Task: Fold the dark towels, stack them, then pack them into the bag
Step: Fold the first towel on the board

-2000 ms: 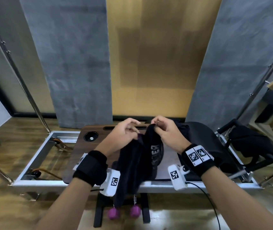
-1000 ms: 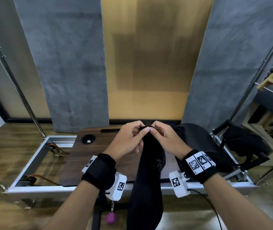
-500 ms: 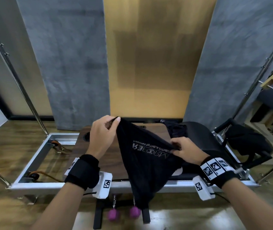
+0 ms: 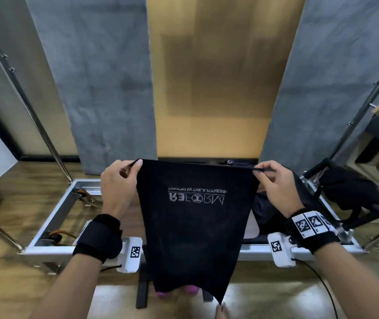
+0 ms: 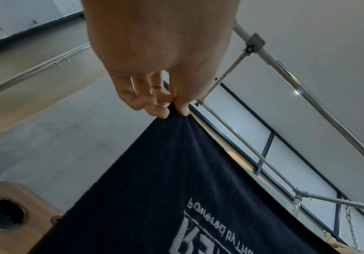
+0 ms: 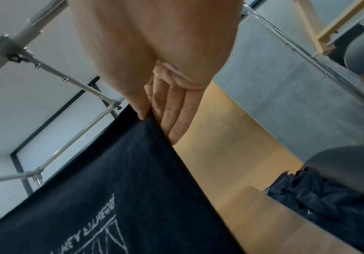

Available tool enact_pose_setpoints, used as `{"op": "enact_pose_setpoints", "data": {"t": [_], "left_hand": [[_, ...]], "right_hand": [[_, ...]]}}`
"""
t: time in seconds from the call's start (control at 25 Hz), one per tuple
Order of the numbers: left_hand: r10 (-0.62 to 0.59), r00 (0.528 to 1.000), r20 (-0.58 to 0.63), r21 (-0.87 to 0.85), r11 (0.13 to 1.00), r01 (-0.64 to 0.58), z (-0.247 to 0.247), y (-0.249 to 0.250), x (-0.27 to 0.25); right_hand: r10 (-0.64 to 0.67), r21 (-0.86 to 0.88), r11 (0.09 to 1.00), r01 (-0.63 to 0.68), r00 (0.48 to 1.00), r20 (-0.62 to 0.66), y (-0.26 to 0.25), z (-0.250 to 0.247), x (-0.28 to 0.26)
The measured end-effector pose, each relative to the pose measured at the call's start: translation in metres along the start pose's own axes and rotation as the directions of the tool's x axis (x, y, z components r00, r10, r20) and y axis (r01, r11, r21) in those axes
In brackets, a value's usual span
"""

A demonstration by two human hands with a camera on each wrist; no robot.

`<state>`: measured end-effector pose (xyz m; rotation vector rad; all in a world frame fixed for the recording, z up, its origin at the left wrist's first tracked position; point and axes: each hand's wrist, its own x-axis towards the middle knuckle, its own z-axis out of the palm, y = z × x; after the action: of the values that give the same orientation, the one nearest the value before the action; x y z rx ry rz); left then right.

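A dark towel (image 4: 195,226) with white upside-down lettering hangs spread out in front of me, above the wooden tabletop (image 4: 135,217). My left hand (image 4: 117,183) pinches its upper left corner between thumb and fingers (image 5: 154,110). Its upper right corner is pinched by my right hand (image 4: 273,183), thumb against straight fingers (image 6: 172,116). The towel (image 5: 176,197) hangs down past the table's front edge. A heap of more dark towels (image 6: 328,197) lies on the table to the right, beside a black bag (image 4: 299,192); the heap (image 4: 264,203) is partly hidden behind the held towel.
The wooden top sits in a metal frame (image 4: 52,217) with steel poles (image 4: 34,118) rising at the left and right. A round hole (image 5: 0,216) is set in the tabletop's left part. Black padded equipment (image 4: 354,194) stands at the right. Pink balls (image 4: 163,293) hang below the table.
My hands have moved apart from a joined grip at the middle, spreading the bunched towel out flat. The right hand rose from the towel's side to its upper right corner.
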<state>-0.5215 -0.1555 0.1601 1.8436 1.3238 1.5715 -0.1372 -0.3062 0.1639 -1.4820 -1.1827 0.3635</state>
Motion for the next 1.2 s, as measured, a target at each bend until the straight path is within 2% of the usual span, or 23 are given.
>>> {"op": "enact_pose_setpoints", "data": {"t": [0.08,0.16,0.24,0.28,0.36,0.48,0.76,0.96,1.12,1.2], "left_hand": [[-0.042,0.999,0.034,-0.071,0.997,0.044,0.000,-0.004,0.001],[-0.143,0.985,0.094,-0.206,0.966,0.160,0.004,-0.008,0.001],[-0.258,0.952,0.164,-0.294,0.908,0.297,0.012,-0.013,0.000],[-0.304,0.932,0.199,-0.310,0.882,0.354,0.017,-0.016,-0.001],[-0.391,0.883,0.260,-0.321,0.827,0.461,0.034,-0.028,0.003],[-0.513,0.807,0.293,-0.335,0.735,0.589,0.064,-0.053,0.010],[-0.700,0.670,0.246,-0.304,0.601,0.739,0.143,-0.136,0.040],[-0.742,0.629,0.232,-0.302,0.560,0.772,0.197,-0.177,0.086],[-0.809,0.545,0.221,-0.280,0.483,0.830,0.230,-0.204,0.111],[-0.832,0.511,0.216,-0.266,0.453,0.851,0.241,-0.211,0.111]], "right_hand": [[0.034,0.015,0.999,-0.033,0.998,-0.049,0.007,0.003,0.005],[0.054,-0.014,0.998,-0.056,0.992,-0.115,0.015,0.008,0.012],[0.120,0.025,0.993,-0.117,0.979,-0.163,0.026,0.016,0.021],[0.182,0.105,0.980,-0.167,0.971,-0.156,0.030,0.021,0.022],[0.328,0.266,0.916,-0.302,0.943,-0.059,0.041,0.036,0.032],[0.465,0.366,0.808,-0.462,0.881,0.087,0.068,0.061,0.046],[0.645,0.420,0.638,-0.645,0.746,0.166,0.159,0.117,0.108],[0.714,0.429,0.554,-0.714,0.672,0.197,0.201,0.146,0.177],[0.772,0.391,0.473,-0.789,0.585,0.246,0.231,0.165,0.216],[0.785,0.379,0.465,-0.800,0.571,0.243,0.241,0.171,0.219]]}}
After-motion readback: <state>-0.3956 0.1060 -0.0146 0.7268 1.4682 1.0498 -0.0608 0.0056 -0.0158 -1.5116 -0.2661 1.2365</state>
